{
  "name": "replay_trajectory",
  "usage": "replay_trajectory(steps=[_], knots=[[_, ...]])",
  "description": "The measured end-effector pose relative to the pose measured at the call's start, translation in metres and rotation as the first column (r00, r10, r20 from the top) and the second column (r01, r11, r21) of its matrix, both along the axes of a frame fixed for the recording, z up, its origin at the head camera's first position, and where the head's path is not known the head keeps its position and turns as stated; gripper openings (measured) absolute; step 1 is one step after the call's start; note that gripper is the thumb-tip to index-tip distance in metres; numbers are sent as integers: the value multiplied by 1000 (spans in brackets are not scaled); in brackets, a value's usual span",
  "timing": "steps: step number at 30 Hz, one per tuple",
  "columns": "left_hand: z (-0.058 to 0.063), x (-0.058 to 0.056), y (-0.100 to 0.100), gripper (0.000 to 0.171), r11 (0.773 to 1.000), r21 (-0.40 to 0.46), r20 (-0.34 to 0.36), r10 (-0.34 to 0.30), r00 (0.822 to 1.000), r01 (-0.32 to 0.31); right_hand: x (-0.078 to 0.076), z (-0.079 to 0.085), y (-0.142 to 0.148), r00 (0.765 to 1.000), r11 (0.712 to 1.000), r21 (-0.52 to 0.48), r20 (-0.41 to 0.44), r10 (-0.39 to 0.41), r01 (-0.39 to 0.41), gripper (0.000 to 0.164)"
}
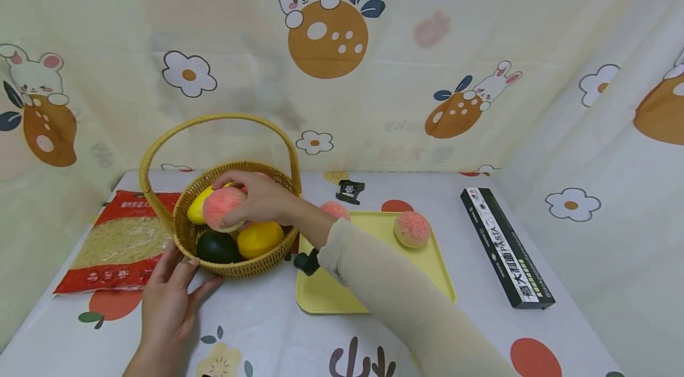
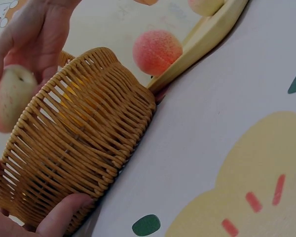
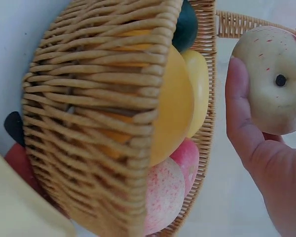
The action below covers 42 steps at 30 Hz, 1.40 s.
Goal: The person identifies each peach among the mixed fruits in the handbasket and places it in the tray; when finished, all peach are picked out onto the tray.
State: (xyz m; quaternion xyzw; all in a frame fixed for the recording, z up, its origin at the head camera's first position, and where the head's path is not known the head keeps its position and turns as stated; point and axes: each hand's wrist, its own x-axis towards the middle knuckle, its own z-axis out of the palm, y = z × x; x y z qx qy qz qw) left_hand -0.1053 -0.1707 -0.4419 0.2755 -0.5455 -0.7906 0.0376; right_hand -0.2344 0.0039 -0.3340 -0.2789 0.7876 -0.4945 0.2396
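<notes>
My right hand (image 1: 264, 199) holds a pink-and-cream peach (image 1: 221, 209) above the wicker basket (image 1: 240, 271), thumb on one side and fingers on the other. In the right wrist view, the peach's pale end with a dark dimple shows. At the basket's front left, my left hand (image 1: 168, 300) grips its side, with the thumb (image 2: 69, 210) against the weave. Inside lie a dark green avocado-like fruit (image 1: 218, 247), an orange-yellow fruit (image 1: 260, 239), a yellow fruit (image 1: 196, 208) and a pinkish peach (image 3: 165, 197). The basket's tall handle (image 1: 219, 119) arches over them.
Right of the basket is a yellow tray (image 1: 326, 300), bearing a peach (image 1: 412, 229) and another peach (image 1: 335, 209) partly hidden by my right arm. A red pasta bag (image 1: 117, 234) lies left, a black pasta box (image 1: 507, 246) right, and a small black packet (image 1: 350, 192) behind.
</notes>
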Motion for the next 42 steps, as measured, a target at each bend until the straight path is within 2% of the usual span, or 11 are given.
replay_trajectory(steps=[7, 13, 21, 27, 34, 42], knots=[[0, 0, 0, 63, 1000, -1, -16, -9, 1000, 9, 4, -2, 28, 999, 994, -109, 53, -3, 8, 56], [1, -2, 1, 64, 1000, 2, -12, -3, 1000, 3, 8, -3, 56, 992, 988, -133, 106, -61, 75, 60], [0, -1, 3, 64, 1000, -6, -25, -12, 1000, 11, 7, -12, 99, 992, 977, -179, 78, -101, 114, 60], [1, 1, 3, 63, 1000, 0, -43, -7, 999, 7, 11, -20, 131, 985, 974, -154, 58, -159, 167, 59], [-1, 1, 2, 65, 1000, -6, -35, -6, 999, 6, 25, -28, 160, 976, 965, -148, 64, -207, 215, 63], [-2, 1, 0, 65, 1000, -19, -24, -3, 1000, 2, 43, -44, 177, 977, 968, -141, 88, -194, 205, 64]])
